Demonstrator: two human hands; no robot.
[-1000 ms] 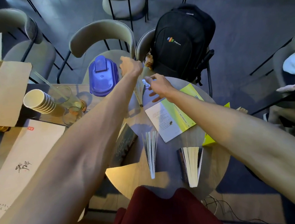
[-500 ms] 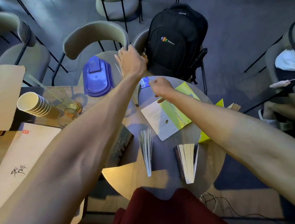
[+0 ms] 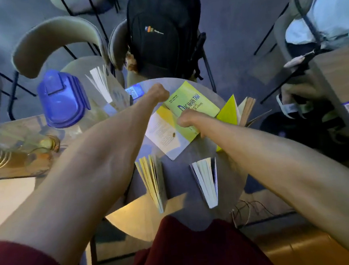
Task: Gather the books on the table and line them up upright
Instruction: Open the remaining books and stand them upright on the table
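3 upright books (image 3: 152, 182), 2 hands (image 3: 158, 93)

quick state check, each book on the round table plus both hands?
yellow-green book: lying flat, front cover up
near-left book: upright, pages fanned
near-right book: upright, pages fanned
far-left book: upright, fanned
far-right yellow book: upright, splayed open
left hand: on flat book's far edge
right hand: on flat book

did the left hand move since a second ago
Yes. The left hand has left the far book beside the blue container and swung right, onto the far edge of the flat yellow-green book.
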